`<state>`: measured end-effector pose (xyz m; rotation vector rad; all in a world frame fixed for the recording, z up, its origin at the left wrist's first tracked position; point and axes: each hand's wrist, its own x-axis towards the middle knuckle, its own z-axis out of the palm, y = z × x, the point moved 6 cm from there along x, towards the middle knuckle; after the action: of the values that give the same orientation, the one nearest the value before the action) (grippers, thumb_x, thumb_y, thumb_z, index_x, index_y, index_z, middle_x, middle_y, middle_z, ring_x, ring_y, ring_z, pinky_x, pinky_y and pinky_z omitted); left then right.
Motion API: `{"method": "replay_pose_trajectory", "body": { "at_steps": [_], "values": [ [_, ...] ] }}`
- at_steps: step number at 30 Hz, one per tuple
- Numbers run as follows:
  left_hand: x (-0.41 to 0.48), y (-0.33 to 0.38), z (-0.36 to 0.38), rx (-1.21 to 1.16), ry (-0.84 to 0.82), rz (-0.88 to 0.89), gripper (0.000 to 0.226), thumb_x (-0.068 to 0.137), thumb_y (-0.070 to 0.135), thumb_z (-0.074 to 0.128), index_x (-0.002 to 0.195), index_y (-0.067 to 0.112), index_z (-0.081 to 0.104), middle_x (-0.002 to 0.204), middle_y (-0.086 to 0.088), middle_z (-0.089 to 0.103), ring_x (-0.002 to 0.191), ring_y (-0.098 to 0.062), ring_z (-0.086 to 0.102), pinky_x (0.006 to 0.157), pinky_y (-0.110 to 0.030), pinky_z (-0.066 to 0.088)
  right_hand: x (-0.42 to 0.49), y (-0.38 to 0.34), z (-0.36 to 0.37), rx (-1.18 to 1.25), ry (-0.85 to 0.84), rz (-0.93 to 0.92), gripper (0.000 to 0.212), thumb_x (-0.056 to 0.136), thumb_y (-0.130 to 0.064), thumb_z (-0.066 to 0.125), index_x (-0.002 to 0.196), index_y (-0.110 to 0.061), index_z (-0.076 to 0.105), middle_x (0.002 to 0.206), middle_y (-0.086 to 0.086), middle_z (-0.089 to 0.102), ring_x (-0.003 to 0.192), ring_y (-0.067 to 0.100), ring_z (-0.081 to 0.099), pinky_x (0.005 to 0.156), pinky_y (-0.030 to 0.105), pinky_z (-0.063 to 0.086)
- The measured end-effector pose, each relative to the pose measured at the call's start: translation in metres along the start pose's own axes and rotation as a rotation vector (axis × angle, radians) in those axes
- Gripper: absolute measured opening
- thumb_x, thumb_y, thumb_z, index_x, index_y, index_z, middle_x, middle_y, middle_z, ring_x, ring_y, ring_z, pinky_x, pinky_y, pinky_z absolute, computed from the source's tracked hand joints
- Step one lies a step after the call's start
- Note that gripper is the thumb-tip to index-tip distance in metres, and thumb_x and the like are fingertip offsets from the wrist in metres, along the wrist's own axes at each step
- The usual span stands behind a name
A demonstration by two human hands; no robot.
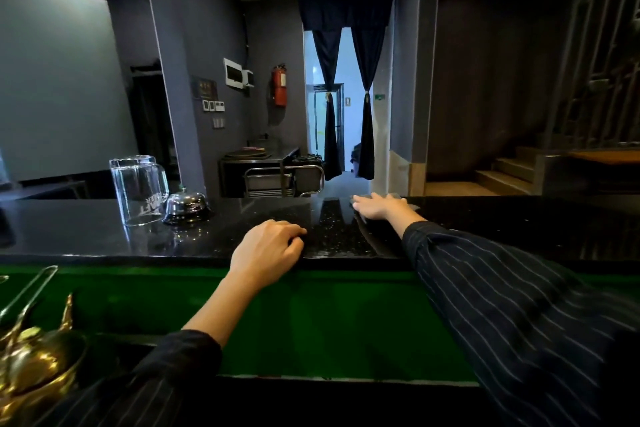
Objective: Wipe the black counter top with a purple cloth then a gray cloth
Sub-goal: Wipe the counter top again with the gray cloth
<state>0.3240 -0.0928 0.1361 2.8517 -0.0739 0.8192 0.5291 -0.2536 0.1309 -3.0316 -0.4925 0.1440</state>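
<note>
— Where is our cloth [412, 208]?
— At the counter's [104, 236] far edge, under our right grip [378, 207], fingers flat on it.
— And our left grip [268, 248]?
— Resting loosely curled at the near edge, holding nothing.

Two hands [268, 248] [379, 206], one cloth [413, 208], one glass mug [138, 189], one bell [185, 206], one counter top [86, 230], two curtains [329, 121] [367, 121], one fire extinguisher [280, 86].

Legend: we note white lettering, upside down, on the inverted glass mug [140, 189], only partly legible; the distant green sign [380, 97] is unreadable.
</note>
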Motion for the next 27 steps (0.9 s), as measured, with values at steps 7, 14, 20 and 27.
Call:
{"method": "replay_pose_trajectory", "body": {
  "at_steps": [7,14,20,27],
  "values": [
    [0.008,-0.007,0.002,-0.006,-0.006,0.031,0.053,0.079,0.032,0.031,0.115,0.021,0.068,0.123,0.0,0.066,0.111,-0.022,0.058,0.094,-0.033,0.045,0.017,-0.101,0.003,0.028,0.001,-0.11,0.06,0.099,-0.062,0.019,0.154,-0.041,0.012,0.165,0.003,0.004,0.15,0.037,0.002,0.117,0.058,0.002],
    [0.003,-0.008,-0.009,-0.056,-0.065,0.021,0.048,0.079,0.03,0.035,0.112,0.02,0.07,0.116,-0.008,0.069,0.109,-0.025,0.061,0.093,-0.035,0.046,-0.014,-0.124,0.019,0.015,-0.091,-0.305,0.056,0.096,-0.059,0.023,0.15,-0.053,0.009,0.165,-0.007,0.0,0.151,0.033,-0.004,0.113,0.068,-0.006],
    [-0.028,-0.056,-0.03,0.066,0.069,0.01,0.061,0.082,0.046,0.021,0.109,0.018,0.068,0.11,0.0,0.07,0.105,-0.02,0.061,0.084,-0.033,0.049,-0.026,-0.051,0.013,0.018,-0.053,-0.251,0.055,0.099,-0.061,0.011,0.153,-0.048,0.008,0.165,-0.005,-0.002,0.151,0.033,-0.003,0.116,0.063,-0.003],
    [-0.026,-0.068,-0.018,0.061,0.076,0.082,0.052,0.085,0.047,0.02,0.102,0.019,0.06,0.096,0.003,0.06,0.087,-0.017,0.052,0.075,-0.032,0.043,0.0,-0.063,0.007,0.035,-0.018,-0.042,0.063,0.096,-0.065,0.015,0.154,-0.042,0.008,0.165,0.001,0.0,0.15,0.039,0.001,0.116,0.064,0.002]
  ]
}}
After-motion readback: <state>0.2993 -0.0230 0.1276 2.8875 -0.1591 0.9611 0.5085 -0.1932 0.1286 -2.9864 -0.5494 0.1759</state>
